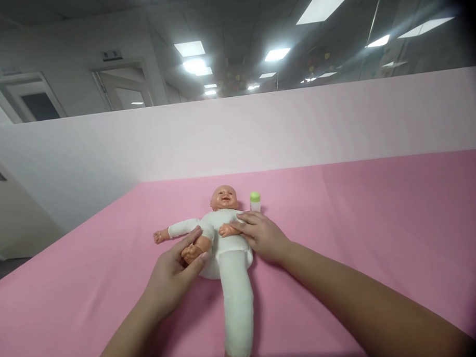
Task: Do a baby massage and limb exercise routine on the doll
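A baby doll (223,220) in a white suit lies on its back on the pink cloth (341,237), head pointing away from me. My left hand (178,269) is closed around the doll's bare foot, which is bent up beside its hip. My right hand (261,234) rests on the doll's chest and covers its arm near the small hand. The doll's other leg, in a long white sleeve (237,303), stretches toward me. A small white bottle with a green cap (255,201) stands just right of the doll's head.
A white partition wall (260,131) rises behind the pink surface. The surface's left edge (79,225) slopes down to the floor. Doors and ceiling lights show beyond the partition.
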`<move>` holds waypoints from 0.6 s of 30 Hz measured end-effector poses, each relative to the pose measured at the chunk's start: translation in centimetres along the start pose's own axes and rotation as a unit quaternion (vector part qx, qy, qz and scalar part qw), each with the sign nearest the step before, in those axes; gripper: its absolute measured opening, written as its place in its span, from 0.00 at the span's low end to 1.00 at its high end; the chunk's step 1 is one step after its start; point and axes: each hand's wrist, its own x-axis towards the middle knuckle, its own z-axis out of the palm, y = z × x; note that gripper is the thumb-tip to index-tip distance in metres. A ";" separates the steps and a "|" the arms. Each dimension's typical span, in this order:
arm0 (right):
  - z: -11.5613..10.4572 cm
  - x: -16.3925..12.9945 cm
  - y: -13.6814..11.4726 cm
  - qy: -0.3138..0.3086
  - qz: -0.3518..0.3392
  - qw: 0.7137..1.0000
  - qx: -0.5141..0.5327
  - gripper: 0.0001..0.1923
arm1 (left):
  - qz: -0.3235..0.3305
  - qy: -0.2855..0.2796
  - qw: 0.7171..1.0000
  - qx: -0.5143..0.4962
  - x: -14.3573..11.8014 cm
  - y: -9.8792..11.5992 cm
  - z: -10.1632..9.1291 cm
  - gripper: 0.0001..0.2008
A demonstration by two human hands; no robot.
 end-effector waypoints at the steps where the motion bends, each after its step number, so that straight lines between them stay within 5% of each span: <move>1: 0.0 0.0 0.0 0.000 -0.001 1.000 -0.001 0.21 | -0.009 -0.010 1.000 -0.001 0.5 -0.3 0.1 0.38; 9: -0.2 0.2 0.2 0.005 0.021 0.999 0.047 0.21 | -0.019 -0.032 0.999 -0.030 1.2 -1.0 0.2 0.41; 14: -1.5 0.0 1.0 0.008 0.138 0.981 0.138 0.24 | -0.009 0.017 1.000 -0.004 0.6 -0.6 0.5 0.38; 18: -2.3 -0.4 2.9 0.085 0.231 0.944 0.218 0.29 | 0.018 0.078 0.997 -0.017 -0.9 -0.6 0.7 0.36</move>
